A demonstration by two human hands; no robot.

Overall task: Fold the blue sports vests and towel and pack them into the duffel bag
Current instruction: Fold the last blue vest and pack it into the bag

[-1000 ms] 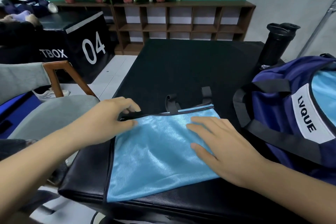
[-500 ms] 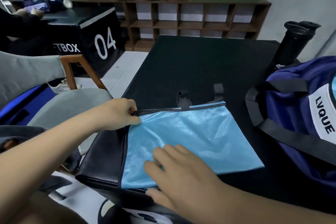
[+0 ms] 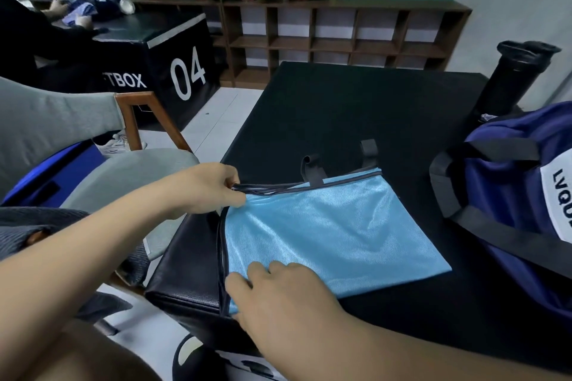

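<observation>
**Now both hands are on the vest's left edge**

Lately the main change is in the right hand (image 3: 278, 297). A second ago it lay flat on the right part of the blue vest (image 3: 334, 232). It has since moved across to the lower left corner, near the front edge of the table (image 3: 356, 108). Its fingers lie bent on the cloth there, and whether they have pinched the hem cannot be told from behind. The left hand (image 3: 213, 192) has kept its place at the upper left corner, thumb and fingers pinched on the dark trim.

The vest lies flat and already folded into a rough rectangle at the lower centre of the frame, two dark loops poking out along its far edge. With a hand at each left corner, the likely next step is to carry that side over to the right, halving it again before packing.

The duffel bag (image 3: 507, 195) sits at the right edge of the frame, near the vest but not touching it. Its dark strap loops down towards the cloth and could snag a fold swung that way. A black bottle (image 3: 513, 77) stands behind the bag. A chair (image 3: 139, 120) sits close on the left, and a black box (image 3: 173, 71) marked 04 is at upper left.
</observation>
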